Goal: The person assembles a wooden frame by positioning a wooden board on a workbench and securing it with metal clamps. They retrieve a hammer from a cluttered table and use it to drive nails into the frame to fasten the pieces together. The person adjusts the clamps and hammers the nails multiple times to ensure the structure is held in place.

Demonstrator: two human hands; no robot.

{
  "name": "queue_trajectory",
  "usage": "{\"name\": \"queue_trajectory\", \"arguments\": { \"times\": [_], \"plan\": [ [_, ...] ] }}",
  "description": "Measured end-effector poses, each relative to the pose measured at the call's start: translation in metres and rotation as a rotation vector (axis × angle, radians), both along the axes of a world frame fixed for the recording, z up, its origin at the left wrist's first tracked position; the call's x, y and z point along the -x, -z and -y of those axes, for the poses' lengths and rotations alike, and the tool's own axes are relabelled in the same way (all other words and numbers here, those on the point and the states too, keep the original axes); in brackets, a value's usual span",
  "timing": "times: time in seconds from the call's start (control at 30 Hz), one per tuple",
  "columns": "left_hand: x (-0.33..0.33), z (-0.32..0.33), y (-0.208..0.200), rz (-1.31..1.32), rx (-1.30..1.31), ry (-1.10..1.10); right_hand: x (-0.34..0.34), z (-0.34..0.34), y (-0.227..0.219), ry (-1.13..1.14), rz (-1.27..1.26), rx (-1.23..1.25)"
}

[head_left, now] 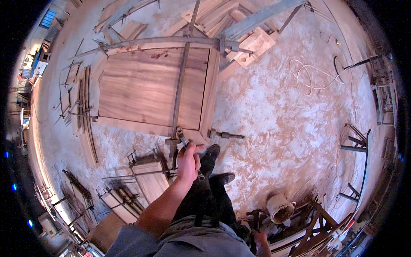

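Observation:
My left hand [187, 162] is closed around a wrench [181, 136] with a round end, which points up toward the near edge of a framed wooden panel [150, 85]. A long bar clamp [181, 81] runs across the panel, its near end close to the wrench. Another bar clamp [162, 41] lies along the far side, with a screw end at the right. One more clamp screw [227, 135] sticks out at the panel's near right corner. Low at my right side, my right hand [260, 237] grips a hammer [256, 216], its head upward; the fingers are partly cut off by view.
Clamped wooden panels [150, 175] lie at the near left, with long wooden strips [83, 111] beyond them. A white bucket [280, 208] stands near my right side. A pale cable [309, 81] coils on the dusty floor, and a metal frame [361, 150] lies farther right.

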State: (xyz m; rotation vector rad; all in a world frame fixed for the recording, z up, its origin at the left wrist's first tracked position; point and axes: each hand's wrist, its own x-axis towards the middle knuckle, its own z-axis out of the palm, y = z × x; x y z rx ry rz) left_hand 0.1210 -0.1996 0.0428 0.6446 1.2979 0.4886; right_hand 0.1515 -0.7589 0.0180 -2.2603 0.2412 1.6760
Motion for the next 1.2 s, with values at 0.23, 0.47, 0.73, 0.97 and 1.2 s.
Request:
{"name": "queue_trajectory", "arguments": {
  "times": [0.23,0.47,0.73,0.97,1.2],
  "plan": [
    [0.027,0.022,-0.009,-0.15,0.01,0.303,0.032,0.074,0.038,-0.402,-0.041,-0.1],
    [0.033,0.034,-0.014,-0.344,-0.365,1.297,0.024,-0.012,-0.011,-0.359,-0.018,0.239],
    [-0.015,0.026,-0.017,-0.384,-0.62,1.754,0.035,-0.042,-0.048,0.212,0.281,0.175],
    [-0.094,0.072,-0.07,-0.607,-0.388,1.903,0.117,-0.003,-0.06,0.6,0.073,0.321],
    [-0.107,0.079,-0.017,-0.539,-0.877,2.215,0.205,0.022,-0.038,1.097,-0.014,0.155]
  ]
}}
